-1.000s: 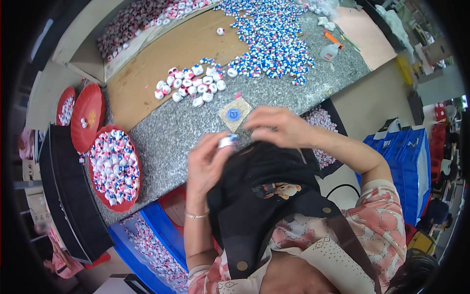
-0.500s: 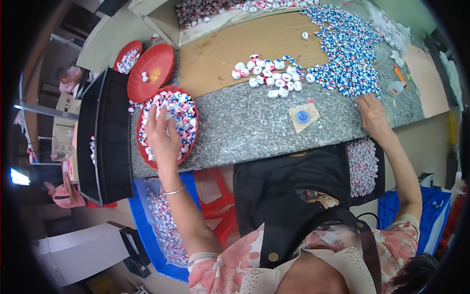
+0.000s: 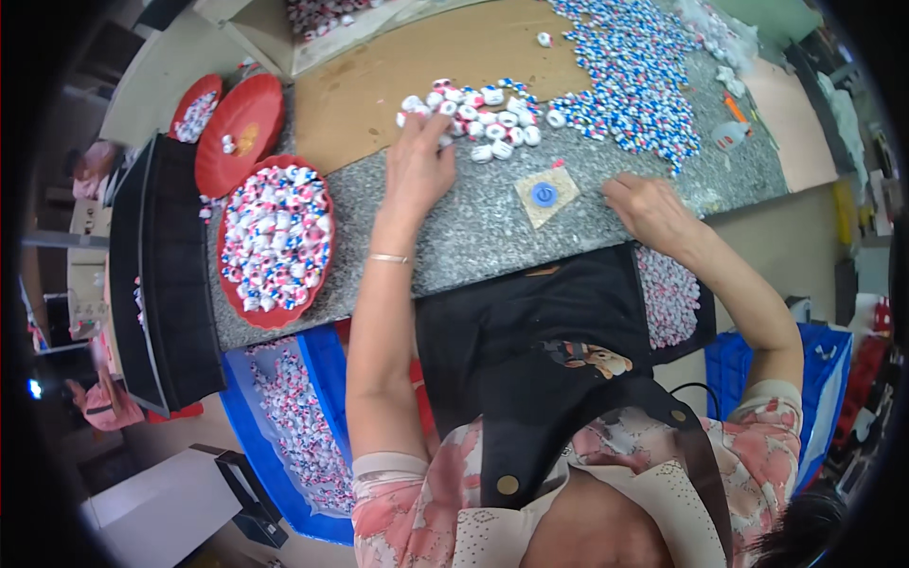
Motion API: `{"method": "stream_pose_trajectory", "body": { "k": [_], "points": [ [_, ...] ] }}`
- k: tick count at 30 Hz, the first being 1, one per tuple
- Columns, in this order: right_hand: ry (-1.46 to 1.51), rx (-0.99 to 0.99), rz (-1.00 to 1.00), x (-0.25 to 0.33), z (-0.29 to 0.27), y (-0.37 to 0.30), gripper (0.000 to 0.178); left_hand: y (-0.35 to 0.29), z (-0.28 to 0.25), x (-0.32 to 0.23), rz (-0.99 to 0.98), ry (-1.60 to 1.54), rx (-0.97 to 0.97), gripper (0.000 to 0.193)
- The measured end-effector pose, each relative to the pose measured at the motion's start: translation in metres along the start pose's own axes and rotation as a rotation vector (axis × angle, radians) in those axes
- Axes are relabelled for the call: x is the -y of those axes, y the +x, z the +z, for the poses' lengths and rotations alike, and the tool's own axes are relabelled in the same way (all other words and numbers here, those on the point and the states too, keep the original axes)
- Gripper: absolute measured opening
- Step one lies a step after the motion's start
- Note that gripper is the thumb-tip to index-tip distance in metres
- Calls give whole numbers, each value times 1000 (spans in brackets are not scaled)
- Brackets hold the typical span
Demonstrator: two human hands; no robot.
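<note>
My left hand [image 3: 417, 170] reaches to the left edge of a small heap of white rounded pieces [image 3: 497, 128], some with dark openings and pink or blue marks. Its fingers bend down over a white piece there, partly covering it. Over the grey speckled worktop [image 3: 473, 227], my right hand [image 3: 651, 210] has thumb and fingers pinched together; anything between them is too small to make out. Between the hands lies a tan square [image 3: 533, 214] with a blue disc [image 3: 543, 195] on it. Small blue, white and pink pieces [image 3: 630, 76] spread beyond my right hand.
At left stands a red bowl [image 3: 329, 248] full of similar pieces, with another red dish [image 3: 268, 95] behind it. A black bin [image 3: 180, 275] flanks the worktop. A small bottle [image 3: 731, 135] and an orange tool [image 3: 735, 107] lie at right. Below is a blue-sided container [image 3: 246, 417].
My left hand has moved from above the red bowl to the white heap on the right. My right hand has come away from the blue pieces toward the tan square. The view has shifted.
</note>
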State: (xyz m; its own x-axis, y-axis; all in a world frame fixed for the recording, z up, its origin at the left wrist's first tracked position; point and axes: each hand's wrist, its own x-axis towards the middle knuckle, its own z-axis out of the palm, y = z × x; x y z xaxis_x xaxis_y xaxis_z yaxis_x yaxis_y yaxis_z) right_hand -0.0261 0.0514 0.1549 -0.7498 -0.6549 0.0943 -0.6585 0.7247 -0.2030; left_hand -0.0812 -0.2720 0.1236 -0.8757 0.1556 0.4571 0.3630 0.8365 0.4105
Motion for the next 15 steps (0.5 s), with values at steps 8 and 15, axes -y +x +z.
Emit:
{"method": "stream_pose_trajectory", "body": {
  "k": [8,15],
  "points": [
    [83,-12,2,-7,-3,-5,20,-90,-39,-43,-514,-1203,86,28],
    [138,61,14,-11,-8,8,17,-144,-30,-80,-713,-1651,169,35]
  ]
}}
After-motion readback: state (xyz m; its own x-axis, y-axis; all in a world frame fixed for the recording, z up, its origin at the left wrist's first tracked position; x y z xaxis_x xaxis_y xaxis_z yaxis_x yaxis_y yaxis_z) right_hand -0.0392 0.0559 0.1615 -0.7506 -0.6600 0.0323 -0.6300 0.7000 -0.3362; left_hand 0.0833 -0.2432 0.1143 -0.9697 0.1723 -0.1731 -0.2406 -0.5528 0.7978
